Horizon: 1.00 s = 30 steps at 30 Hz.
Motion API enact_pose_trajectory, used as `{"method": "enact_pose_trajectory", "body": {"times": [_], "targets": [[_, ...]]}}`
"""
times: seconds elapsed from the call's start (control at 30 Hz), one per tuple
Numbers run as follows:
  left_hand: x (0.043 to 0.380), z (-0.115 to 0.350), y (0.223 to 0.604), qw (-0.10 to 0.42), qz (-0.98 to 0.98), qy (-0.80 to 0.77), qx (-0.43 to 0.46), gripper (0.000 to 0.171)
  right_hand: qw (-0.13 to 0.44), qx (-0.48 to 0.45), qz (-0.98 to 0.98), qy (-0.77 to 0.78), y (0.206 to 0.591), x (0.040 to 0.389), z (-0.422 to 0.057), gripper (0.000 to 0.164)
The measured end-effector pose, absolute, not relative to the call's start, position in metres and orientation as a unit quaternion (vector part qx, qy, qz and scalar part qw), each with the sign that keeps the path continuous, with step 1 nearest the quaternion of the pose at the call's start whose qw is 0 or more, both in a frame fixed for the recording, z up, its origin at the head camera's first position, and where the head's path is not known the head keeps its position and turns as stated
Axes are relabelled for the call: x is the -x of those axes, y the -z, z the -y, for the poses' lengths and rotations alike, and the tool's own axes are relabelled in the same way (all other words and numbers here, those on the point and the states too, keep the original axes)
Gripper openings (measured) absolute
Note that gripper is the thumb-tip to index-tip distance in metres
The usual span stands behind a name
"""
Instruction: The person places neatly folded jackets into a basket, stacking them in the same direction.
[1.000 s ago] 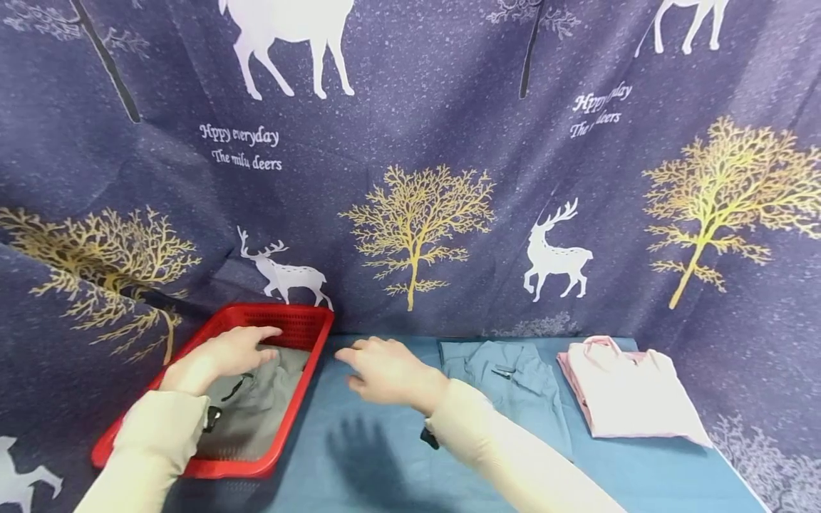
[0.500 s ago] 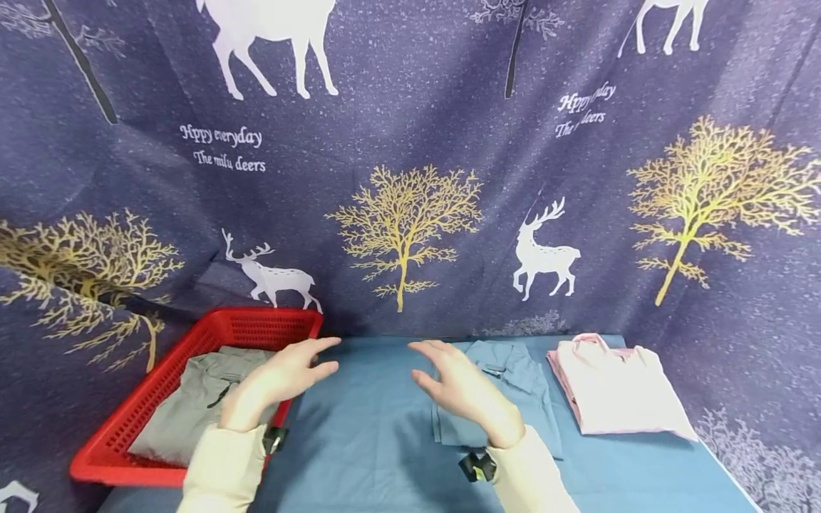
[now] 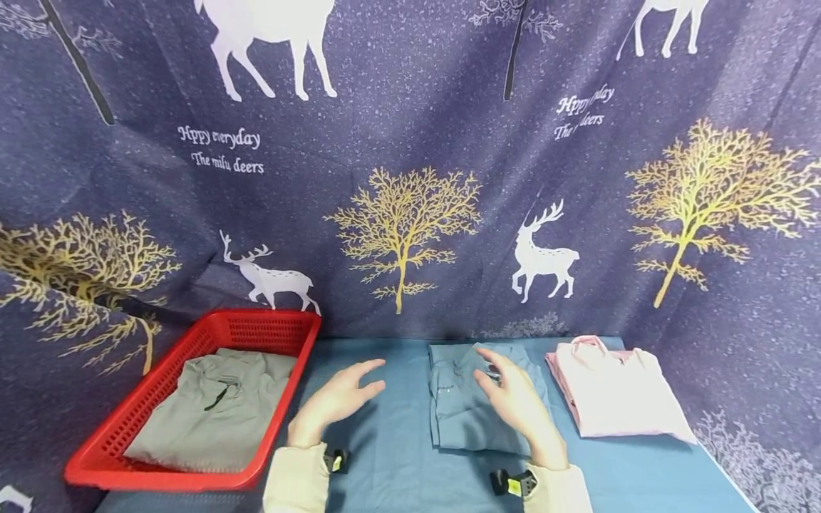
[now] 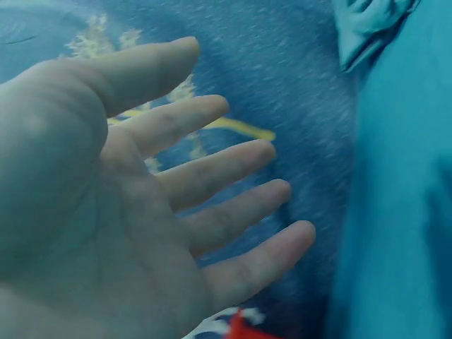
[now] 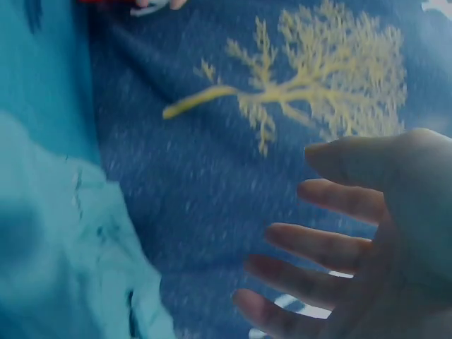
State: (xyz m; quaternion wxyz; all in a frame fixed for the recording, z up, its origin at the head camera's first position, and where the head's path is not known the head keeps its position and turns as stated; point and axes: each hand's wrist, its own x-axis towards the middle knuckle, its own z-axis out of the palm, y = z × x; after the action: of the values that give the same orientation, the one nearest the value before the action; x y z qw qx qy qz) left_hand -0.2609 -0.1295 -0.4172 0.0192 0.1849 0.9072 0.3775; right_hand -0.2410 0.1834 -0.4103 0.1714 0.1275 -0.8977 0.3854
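Note:
My left hand (image 3: 336, 397) hovers over the table between the basket and the blue garment; the left wrist view shows its fingers (image 4: 219, 173) spread and holding nothing. My right hand (image 3: 516, 399) is over the folded blue shirt (image 3: 458, 406), overlapping it in the head view. Fingers extended and apart, it too holds nothing in the right wrist view. Inside the red basket (image 3: 269, 470) at the left lies a folded grey-green garment (image 3: 212, 420) with a dark strip near its collar.
A folded pink garment (image 3: 625, 399) lies right of the blue shirt, near the table's right edge. Blue cloth covers the table (image 3: 391, 456). Behind it hangs a dark curtain (image 3: 410, 142) printed with deer and trees.
My left hand has moved right, from over the red basket to over the table. My right hand has moved right to over the blue shirt. The view has shifted slightly.

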Motion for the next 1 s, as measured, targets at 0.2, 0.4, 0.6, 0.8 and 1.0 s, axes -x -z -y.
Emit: {"method": "enact_pose_trajectory", "body": {"times": [0.2, 0.4, 0.6, 0.8, 1.0], "targets": [[0.27, 0.111, 0.445, 0.028, -0.888, -0.425, -0.171, 0.048, 0.166, -0.081, 0.899, -0.396, 0.427, 0.246, -0.212, 0.041], [0.277, 0.091, 0.467, 0.045, -0.872, -0.456, -0.176, 0.045, 0.147, -0.03, 0.904, -0.401, 0.443, 0.247, -0.237, 0.041], [0.281, 0.07, 0.482, 0.05, -0.857, -0.483, -0.175, 0.046, 0.157, -0.012, 0.902, -0.401, 0.457, 0.252, -0.256, 0.043], [0.283, 0.044, 0.492, 0.047, -0.855, -0.478, -0.196, 0.046, 0.159, 0.012, 0.9, -0.406, 0.472, 0.255, -0.27, 0.047], [0.281, 0.029, 0.492, 0.049, -0.857, -0.47, -0.208, 0.047, 0.16, 0.026, 0.903, -0.397, 0.492, 0.26, -0.276, 0.051]]}}
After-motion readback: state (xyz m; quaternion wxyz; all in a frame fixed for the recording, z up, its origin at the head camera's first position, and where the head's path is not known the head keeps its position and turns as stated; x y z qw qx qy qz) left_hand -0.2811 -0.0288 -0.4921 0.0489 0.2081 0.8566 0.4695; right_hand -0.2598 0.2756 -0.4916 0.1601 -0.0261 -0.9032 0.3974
